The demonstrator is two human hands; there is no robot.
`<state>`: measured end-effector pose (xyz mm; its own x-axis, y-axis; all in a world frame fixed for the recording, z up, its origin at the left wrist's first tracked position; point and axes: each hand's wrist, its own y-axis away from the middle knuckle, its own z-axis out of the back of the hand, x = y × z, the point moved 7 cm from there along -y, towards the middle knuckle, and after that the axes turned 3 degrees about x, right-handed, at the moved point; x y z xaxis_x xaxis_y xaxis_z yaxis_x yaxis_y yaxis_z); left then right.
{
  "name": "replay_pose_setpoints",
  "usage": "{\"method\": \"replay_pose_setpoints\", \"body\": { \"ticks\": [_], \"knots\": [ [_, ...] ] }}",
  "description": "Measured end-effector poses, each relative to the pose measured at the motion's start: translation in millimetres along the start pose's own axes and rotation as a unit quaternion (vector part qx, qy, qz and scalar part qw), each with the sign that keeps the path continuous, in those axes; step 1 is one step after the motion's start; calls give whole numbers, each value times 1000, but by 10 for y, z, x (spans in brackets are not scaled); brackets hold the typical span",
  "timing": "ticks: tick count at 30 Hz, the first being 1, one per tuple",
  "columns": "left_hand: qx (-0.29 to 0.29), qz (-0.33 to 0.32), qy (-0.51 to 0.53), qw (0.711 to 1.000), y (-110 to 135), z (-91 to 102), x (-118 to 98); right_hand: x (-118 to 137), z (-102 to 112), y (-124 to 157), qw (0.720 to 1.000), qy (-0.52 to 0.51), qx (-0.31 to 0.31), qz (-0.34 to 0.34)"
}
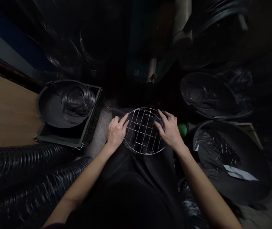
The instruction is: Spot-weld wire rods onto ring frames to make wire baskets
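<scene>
A round wire rack (pixel 142 133), with straight rods crossing inside a ring, lies level over my lap. My left hand (pixel 116 133) grips its left rim between thumb and fingers. On the opposite rim my right hand (pixel 170 130) has its thumb over the rods and its index finger along the far right edge. Dark cloth (pixel 136 184) covers my legs beneath the rack. To the left, a wide dark basin (pixel 51 109) holds a bundle of thin wire rings (pixel 80 101). Short cut wires (pixel 216 148) lie in a large basin (pixel 243 190) to the right.
Long rows of stacked wire rings (pixel 26 165) fill the lower left. The left basin sits on a dark crate (pixel 61 138). Another basin (pixel 222 101) with rings stands at upper right. A white strip (pixel 239 173) lies among the cut wires. Ahead, a metal rod (pixel 152 68) points down.
</scene>
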<state>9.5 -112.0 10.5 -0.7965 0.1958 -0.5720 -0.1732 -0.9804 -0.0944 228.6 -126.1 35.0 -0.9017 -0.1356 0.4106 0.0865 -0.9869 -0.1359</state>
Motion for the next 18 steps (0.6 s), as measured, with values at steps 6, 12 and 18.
{"method": "replay_pose_setpoints", "body": {
  "ticks": [6,12,18],
  "knots": [
    [22,18,63,998,45,-122,79,46,-163,596,993,-62,-52,-81],
    [70,31,243,967,41,-256,179,-154,-268,692,970,-169,-132,-116],
    [-35,143,447,883,-149,-362,976,-1421,532,-158,961,-114,-193,-163]
  ]
}}
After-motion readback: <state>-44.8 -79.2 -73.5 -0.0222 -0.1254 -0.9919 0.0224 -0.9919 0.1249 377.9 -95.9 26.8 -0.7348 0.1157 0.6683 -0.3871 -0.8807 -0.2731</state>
